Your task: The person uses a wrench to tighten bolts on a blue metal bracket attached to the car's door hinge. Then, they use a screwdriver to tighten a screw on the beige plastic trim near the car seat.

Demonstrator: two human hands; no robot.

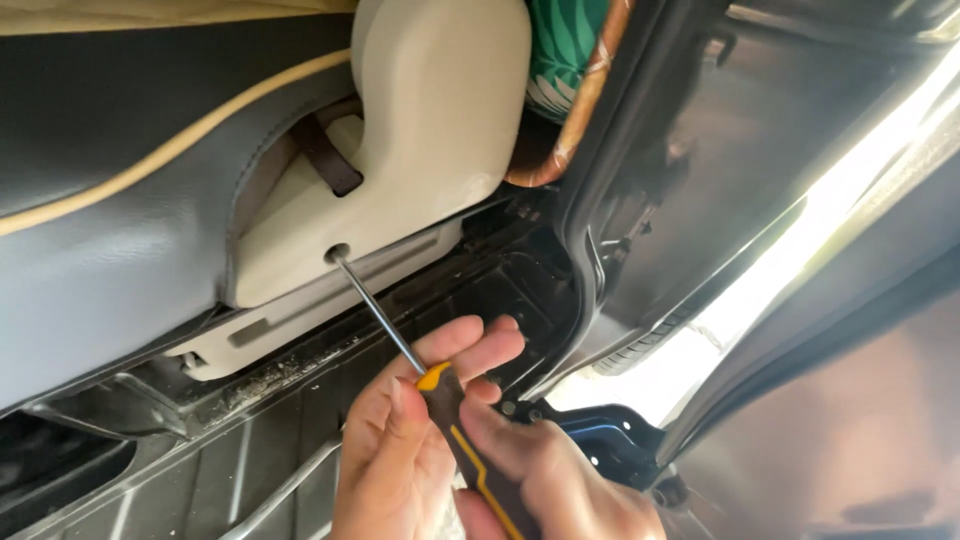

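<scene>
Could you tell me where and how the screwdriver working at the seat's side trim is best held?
Grip the screwdriver by its thick black-and-yellow handle, coming from below at the butt end, as the left hand and right hand do. The thin shaft runs up into the hole in the beige trim, so that end offers no grip.

Car floor (230,470) below me: bare dark ribbed metal, carpet stripped. Grit and pale debris (290,370) along the sill edge under my seat's beige side trim (330,300).
</scene>
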